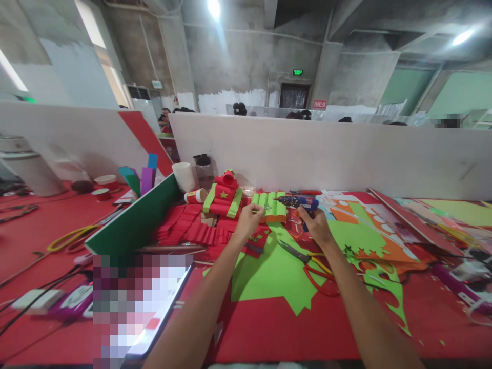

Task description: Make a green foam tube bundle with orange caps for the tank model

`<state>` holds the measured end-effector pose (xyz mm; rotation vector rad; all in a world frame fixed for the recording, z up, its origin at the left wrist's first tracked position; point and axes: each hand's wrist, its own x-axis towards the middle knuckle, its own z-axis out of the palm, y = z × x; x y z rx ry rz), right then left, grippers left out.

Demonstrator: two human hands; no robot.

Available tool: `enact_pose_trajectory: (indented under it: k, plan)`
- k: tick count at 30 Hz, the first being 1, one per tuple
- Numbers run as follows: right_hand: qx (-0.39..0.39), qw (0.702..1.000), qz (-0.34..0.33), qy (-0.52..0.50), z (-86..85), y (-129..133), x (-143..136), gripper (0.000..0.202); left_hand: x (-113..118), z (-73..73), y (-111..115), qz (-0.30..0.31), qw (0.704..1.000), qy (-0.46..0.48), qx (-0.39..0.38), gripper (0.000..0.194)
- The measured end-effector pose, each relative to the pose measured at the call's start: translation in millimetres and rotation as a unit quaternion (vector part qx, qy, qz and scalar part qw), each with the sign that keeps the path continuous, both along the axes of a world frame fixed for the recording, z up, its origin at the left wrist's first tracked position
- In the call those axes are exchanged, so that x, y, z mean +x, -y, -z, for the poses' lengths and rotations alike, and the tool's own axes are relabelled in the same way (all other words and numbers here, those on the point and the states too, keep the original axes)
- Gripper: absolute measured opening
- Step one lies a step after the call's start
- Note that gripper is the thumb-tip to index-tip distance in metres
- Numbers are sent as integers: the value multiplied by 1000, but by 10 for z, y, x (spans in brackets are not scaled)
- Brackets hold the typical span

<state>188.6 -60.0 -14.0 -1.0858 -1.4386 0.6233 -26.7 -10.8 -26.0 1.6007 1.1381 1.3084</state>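
I count two hands, my left hand (250,219) and my right hand (315,225), one glue gun (303,202), one pair of scissors (294,251) between my forearms, two small red-and-white cups (106,180) at the left, one tall white cup (183,177), one dark-lidded bottle (204,171), and two bright ceiling lights (463,37). The red folded strips (184,225) overlap too much for me to count.

A red tabletop (265,333) is carrying a large sheet of lime-green paper (265,279), and scissors (303,256) with red and yellow handles are lying across it. Folded red paper strips (184,225) are crowding beside a green board (134,225). To the left, a phone or tablet (154,318), a white adapter (37,301) and a grey flask (33,166) are resting.
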Motion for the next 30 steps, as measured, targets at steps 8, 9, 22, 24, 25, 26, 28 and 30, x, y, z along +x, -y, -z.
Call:
enact_pose_trajectory:
  k: [8,9,22,24,25,26,28,30]
  plan:
    - [10,991,28,131,28,-11,9,42,9,-6,5,-6,1000,3,-2,17]
    - [16,988,34,152,23,-5,2,43,10,-8,6,-5,1000,-1,-3,17]
    - [42,953,93,286,-21,53,-20,43,9,-29,37,-16,1000,-18,9,16]
    - [46,949,94,298,-23,54,-26,43,11,-29,34,-17,1000,-19,9,16]
    - [50,947,93,302,-22,53,-30,42,12,-29,32,-16,1000,-20,9,16]
    - [53,946,92,305,-21,52,-33,42,13,-29,31,-16,1000,-20,9,16]
    - [57,944,93,311,-19,50,-35,41,14,-29,31,-14,1000,-20,14,16]
    - [58,943,97,314,-16,49,-34,41,14,-31,35,-13,1000,-20,18,17]
